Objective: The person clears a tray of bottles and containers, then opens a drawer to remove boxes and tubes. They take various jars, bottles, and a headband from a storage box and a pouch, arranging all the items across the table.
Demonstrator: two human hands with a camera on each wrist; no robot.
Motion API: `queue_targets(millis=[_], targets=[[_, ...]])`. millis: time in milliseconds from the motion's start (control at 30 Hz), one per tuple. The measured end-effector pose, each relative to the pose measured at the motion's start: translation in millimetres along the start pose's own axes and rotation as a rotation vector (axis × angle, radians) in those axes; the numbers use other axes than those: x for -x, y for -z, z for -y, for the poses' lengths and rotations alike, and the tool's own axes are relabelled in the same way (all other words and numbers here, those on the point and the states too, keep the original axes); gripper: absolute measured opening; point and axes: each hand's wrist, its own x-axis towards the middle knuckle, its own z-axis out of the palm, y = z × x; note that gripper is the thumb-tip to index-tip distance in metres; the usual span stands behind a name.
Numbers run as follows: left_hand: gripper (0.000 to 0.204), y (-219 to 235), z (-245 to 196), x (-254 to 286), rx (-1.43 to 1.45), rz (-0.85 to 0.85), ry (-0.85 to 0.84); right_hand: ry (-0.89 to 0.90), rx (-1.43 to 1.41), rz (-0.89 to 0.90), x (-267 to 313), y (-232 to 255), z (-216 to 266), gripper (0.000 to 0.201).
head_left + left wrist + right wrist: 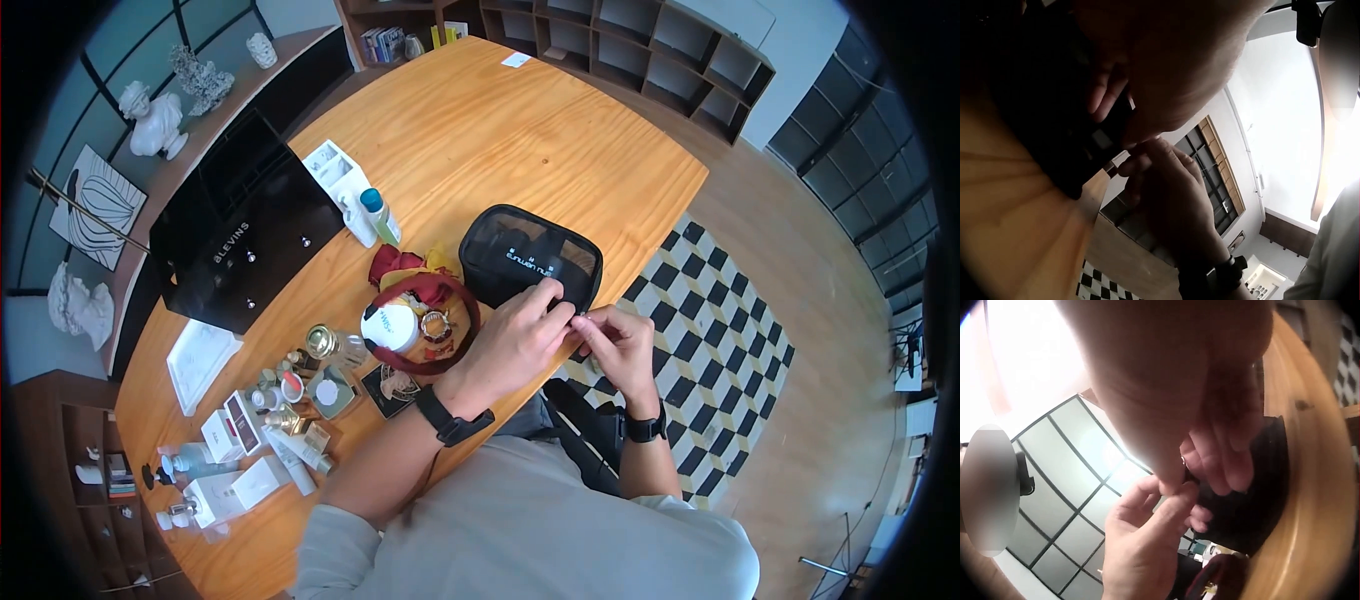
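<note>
A black cosmetic bag (530, 258) with a mesh top and white lettering lies at the table's near edge. My left hand (515, 335) reaches over its near side, thumb and fingers pinching its near right corner. From the right, my right hand (622, 348) meets it there, thumb and forefinger pinched at the same corner. In the right wrist view the fingertips of the right hand (1166, 406) and the left hand (1138, 547) come together around a small dark bit of the bag's edge. I cannot tell whether that bit is the zip pull.
Left of the bag lie a dark red headband (470, 335), a round white container (390, 327) and a bunched scarf (410, 275). Several bottles and jars crowd the left side, near a glossy black board (240, 225). Behind stand a blue-capped bottle (380, 215) and a white organiser (340, 180).
</note>
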Motion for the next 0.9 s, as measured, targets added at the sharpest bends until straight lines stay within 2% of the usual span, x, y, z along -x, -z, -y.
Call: queue_targets(millis=[33,133,267,333,367,400,467,500,567,600,633,667,733,833,900], targets=[[0.02,-1.4,0.7,0.1,0.008,-0.004,0.004,0.002,0.012,-0.033,-0.2,-0.1,3.9,0.02],[0.016,-3.7,2.0,-0.9,0.039,-0.002,0.01,0.227,0.273,0.048,-2.8,11.1,22.3,0.013],[0.013,1.4,1.2,-1.6,0.086,0.043,-0.034,0.277,0.357,0.163,-11.4,31.1,21.1,0.006],[0.012,12.6,5.2,4.5,0.111,0.09,-0.089,0.235,0.376,0.077,-14.7,39.8,16.8,0.006],[0.01,19.7,8.3,10.9,0.128,0.113,-0.116,0.272,0.391,0.017,-21.4,47.1,8.5,0.008],[0.011,25.9,10.2,15.5,0.092,0.112,-0.101,0.2,0.401,-0.012,-25.1,51.3,2.2,0.01],[0.012,38.6,7.3,22.8,0.023,0.112,-0.06,0.239,0.405,-0.033,-33.0,41.1,5.1,0.012],[0.021,45.5,4.7,24.7,-0.029,0.157,0.015,0.255,0.398,0.003,-31.9,39.9,5.8,0.012],[0.032,50.4,-9.0,21.7,-0.318,0.044,0.125,0.298,0.373,0.082,-25.7,36.2,8.3,0.013],[0.037,50.6,-14.4,19.3,-0.467,-0.013,0.185,0.294,0.274,0.129,-20.5,28.4,10.9,0.013],[0.046,49.9,-18.0,19.3,-0.481,0.025,0.124,0.292,0.263,0.169,-14.7,18.6,16.4,0.012],[0.043,50.5,-32.7,14.3,-0.427,0.044,0.069,0.285,0.256,0.209,-8.3,9.8,22.9,0.012],[0.031,28.0,-40.7,20.6,-0.437,0.004,-0.101,0.426,0.342,0.204,-6.6,3.8,25.7,0.011],[0.016,13.8,-34.9,23.4,-0.326,0.136,-0.029,0.409,0.391,0.051,-7.8,4.1,20.6,0.011],[0.011,9.1,-30.1,24.6,-0.316,0.063,-0.057,0.345,0.422,-0.025,-16.6,12.5,10.0,0.011]])
